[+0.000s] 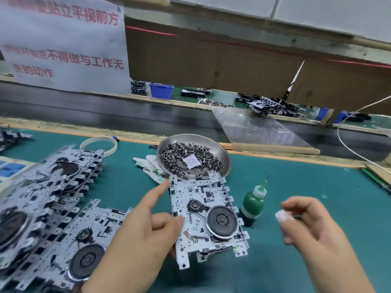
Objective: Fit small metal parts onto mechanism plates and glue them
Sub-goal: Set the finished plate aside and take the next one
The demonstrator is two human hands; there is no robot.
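A silver mechanism plate (203,220) with a black flywheel and belt lies tilted on the green mat, and my left hand (143,235) holds it by its left edge, index finger stretched along the top corner. My right hand (304,220) hovers to the right, apart from the plate, fingers curled; a white covering sits on one fingertip, and whether it pinches a small part I cannot tell. A steel bowl (224,155) full of small dark metal parts stands just behind the plate. A green glue bottle (252,203) with a needle tip stands upright between plate and right hand.
Stacked mechanism plates (48,208) fill the left of the mat. A white ring (99,142) and a crumpled white bag (148,163) lie behind them. A dark conveyor belt (127,111) runs across beyond the mat, with a clear sheet (258,125) on it. A white cable (347,144) hangs at right.
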